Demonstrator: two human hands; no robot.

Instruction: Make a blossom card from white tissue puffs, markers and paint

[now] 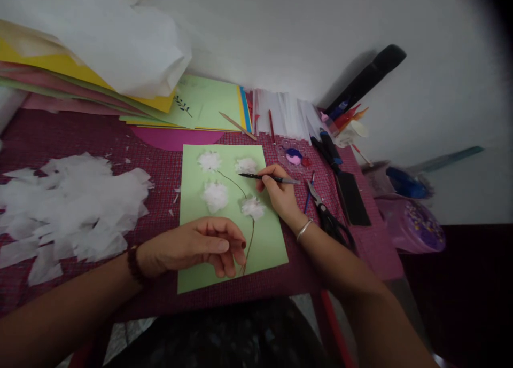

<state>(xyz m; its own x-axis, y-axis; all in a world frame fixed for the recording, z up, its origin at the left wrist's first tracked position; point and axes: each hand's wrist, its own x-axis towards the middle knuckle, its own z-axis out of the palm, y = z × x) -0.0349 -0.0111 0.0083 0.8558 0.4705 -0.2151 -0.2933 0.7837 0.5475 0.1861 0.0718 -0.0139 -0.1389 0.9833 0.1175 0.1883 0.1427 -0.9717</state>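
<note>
A light green sheet [236,245] lies on the table with several white tissue flowers [215,196] on it. A thin brown stem line [251,240] runs from the lower edge up to a flower, and another curves between flowers. My right hand [280,194] holds a dark pen [276,179] near the upper right flower, its tip pointing left above the sheet. Over the lower left of the sheet is my left hand [212,245], palm partly up, fingers loosely curled and apart. A small dark round spot shows at one of its fingertips.
Torn white tissue pieces [80,202] lie at the left. Coloured sheets [216,103] and a pencil [237,125] are behind. To the right are a paint palette [294,157], scissors [331,218], a black-bladed tool [352,197] and a pink container [412,226].
</note>
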